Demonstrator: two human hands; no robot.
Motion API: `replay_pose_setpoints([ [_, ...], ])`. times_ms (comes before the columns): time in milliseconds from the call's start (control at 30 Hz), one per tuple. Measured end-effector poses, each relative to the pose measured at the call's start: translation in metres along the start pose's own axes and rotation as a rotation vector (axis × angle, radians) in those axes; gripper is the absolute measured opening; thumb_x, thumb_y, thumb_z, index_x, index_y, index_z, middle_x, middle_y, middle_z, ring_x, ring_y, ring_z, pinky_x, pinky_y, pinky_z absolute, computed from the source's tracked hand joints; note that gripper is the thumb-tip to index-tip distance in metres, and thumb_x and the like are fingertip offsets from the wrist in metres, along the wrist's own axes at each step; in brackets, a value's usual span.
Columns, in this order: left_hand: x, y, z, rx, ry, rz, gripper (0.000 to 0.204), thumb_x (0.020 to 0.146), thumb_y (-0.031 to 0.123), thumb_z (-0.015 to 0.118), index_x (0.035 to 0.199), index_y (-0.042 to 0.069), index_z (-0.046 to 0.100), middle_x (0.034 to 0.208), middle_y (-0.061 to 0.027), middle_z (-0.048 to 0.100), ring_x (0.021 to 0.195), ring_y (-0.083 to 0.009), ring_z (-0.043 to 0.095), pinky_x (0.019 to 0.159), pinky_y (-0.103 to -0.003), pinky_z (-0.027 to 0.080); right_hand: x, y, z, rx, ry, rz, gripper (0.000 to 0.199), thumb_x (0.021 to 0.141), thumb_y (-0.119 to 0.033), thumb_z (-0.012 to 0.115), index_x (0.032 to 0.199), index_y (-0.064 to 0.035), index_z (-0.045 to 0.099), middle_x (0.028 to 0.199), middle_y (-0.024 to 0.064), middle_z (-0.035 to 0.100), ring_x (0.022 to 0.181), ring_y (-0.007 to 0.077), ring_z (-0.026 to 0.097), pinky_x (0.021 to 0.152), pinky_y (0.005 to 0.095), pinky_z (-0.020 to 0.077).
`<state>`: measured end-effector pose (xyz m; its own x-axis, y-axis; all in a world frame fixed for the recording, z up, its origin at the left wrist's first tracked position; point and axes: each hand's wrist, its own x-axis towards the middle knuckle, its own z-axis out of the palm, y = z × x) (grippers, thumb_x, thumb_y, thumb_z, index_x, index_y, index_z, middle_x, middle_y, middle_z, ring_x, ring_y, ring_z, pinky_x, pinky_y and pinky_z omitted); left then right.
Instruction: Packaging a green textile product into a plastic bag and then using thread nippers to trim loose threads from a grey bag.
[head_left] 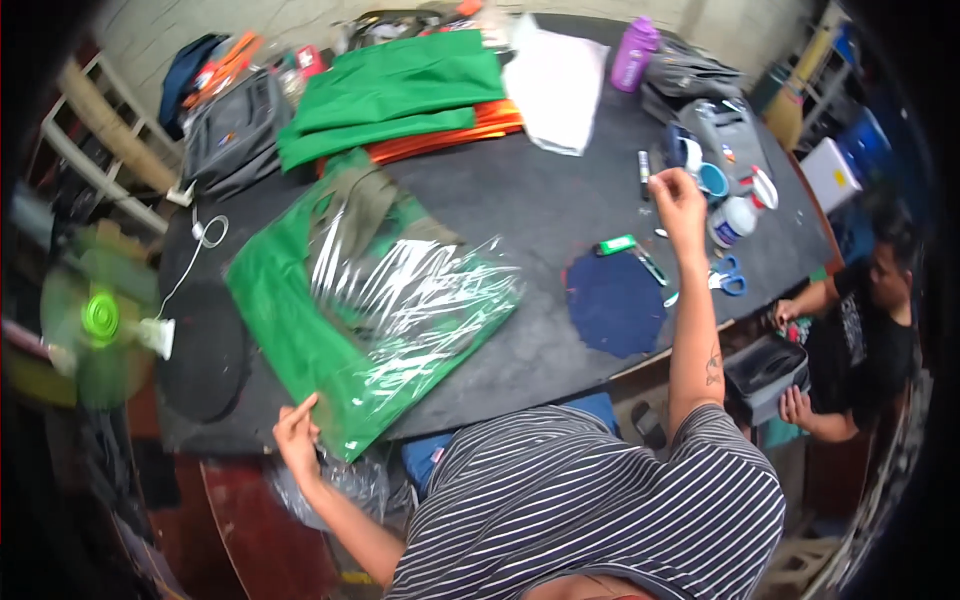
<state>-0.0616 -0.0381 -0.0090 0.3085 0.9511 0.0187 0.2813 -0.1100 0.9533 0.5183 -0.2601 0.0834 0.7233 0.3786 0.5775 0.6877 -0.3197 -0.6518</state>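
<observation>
My left hand (297, 437) is at the table's near edge, beside the lower corner of a green fabric piece (290, 345). Its index finger is stretched toward the green edge, and the hand holds nothing that I can see. Shiny clear plastic (420, 310) lies over much of the green piece, with an olive-grey cloth (365, 205) at its upper part. My right hand (680, 208) is raised over the table's right side, fingertips pinched together. Whatever is between them is too small to make out. Near it are a black marker (644, 175) and a teal-rimmed roll (712, 180).
Folded green fabric (400, 90) lies on orange fabric at the back, beside a white sheet (557, 85). A dark blue round cloth (615, 305), blue-handled scissors (733, 277) and a spray bottle (735, 220) are right. A fan (100, 318) spins left; a person (870, 330) holds a grey bag.
</observation>
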Motion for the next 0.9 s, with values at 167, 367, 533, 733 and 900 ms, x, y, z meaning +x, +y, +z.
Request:
replay_pose_setpoints([
  [167, 0.007, 0.001, 0.003, -0.019, -0.026, -0.046, 0.022, 0.089, 0.000, 0.052, 0.104, 0.000, 0.069, 0.071, 0.0035, 0.039, 0.052, -0.0037, 0.040, 0.044, -0.019, 0.030, 0.055, 0.100, -0.083, -0.435, -0.022, 0.248, 0.015, 0.074, -0.014, 0.066, 0.084, -0.0030, 0.063, 0.078, 0.0151, 0.065, 0.075, 0.0286, 0.063, 0.071, 0.0390, 0.0486],
  [367, 0.007, -0.004, 0.004, -0.070, -0.009, -0.064, 0.022, 0.089, -0.001, 0.053, 0.103, 0.001, 0.070, 0.073, 0.0035, 0.040, 0.052, -0.0035, 0.041, 0.044, -0.018, 0.031, 0.102, 0.142, -0.080, -0.021, -0.286, 0.641, 0.023, 0.074, -0.017, 0.072, 0.088, -0.0070, 0.057, 0.068, 0.0066, 0.065, 0.048, 0.0109, 0.052, 0.040, 0.0284, 0.0341],
  [533, 0.009, 0.000, 0.006, -0.047, 0.001, -0.076, 0.021, 0.089, -0.001, 0.053, 0.102, 0.001, 0.070, 0.073, 0.0033, 0.039, 0.053, -0.0039, 0.042, 0.044, -0.018, 0.031, 0.124, 0.158, -0.063, -0.227, -0.294, 0.793, 0.026, 0.070, -0.009, 0.075, 0.088, -0.0046, 0.057, 0.064, 0.0072, 0.064, 0.043, 0.0144, 0.052, 0.036, 0.0317, 0.0367],
  [733, 0.009, 0.001, 0.005, -0.046, -0.007, -0.111, 0.021, 0.089, -0.001, 0.054, 0.102, 0.001, 0.070, 0.073, 0.0037, 0.038, 0.053, -0.0039, 0.042, 0.045, -0.018, 0.031, 0.128, 0.158, -0.059, 0.056, -0.120, 0.721, 0.030, 0.067, 0.007, 0.069, 0.090, -0.0016, 0.053, 0.064, 0.0107, 0.062, 0.045, 0.0195, 0.061, 0.036, 0.0288, 0.0397],
  [900, 0.008, -0.003, 0.002, -0.067, -0.024, -0.115, 0.021, 0.090, 0.003, 0.055, 0.105, -0.001, 0.068, 0.076, 0.0036, 0.043, 0.053, -0.0026, 0.043, 0.044, -0.017, 0.032, 0.113, 0.137, -0.067, 0.297, 0.052, 0.510, 0.037, 0.067, 0.007, 0.067, 0.099, -0.0002, 0.050, 0.072, 0.0130, 0.065, 0.051, 0.0190, 0.062, 0.045, 0.0280, 0.0465],
])
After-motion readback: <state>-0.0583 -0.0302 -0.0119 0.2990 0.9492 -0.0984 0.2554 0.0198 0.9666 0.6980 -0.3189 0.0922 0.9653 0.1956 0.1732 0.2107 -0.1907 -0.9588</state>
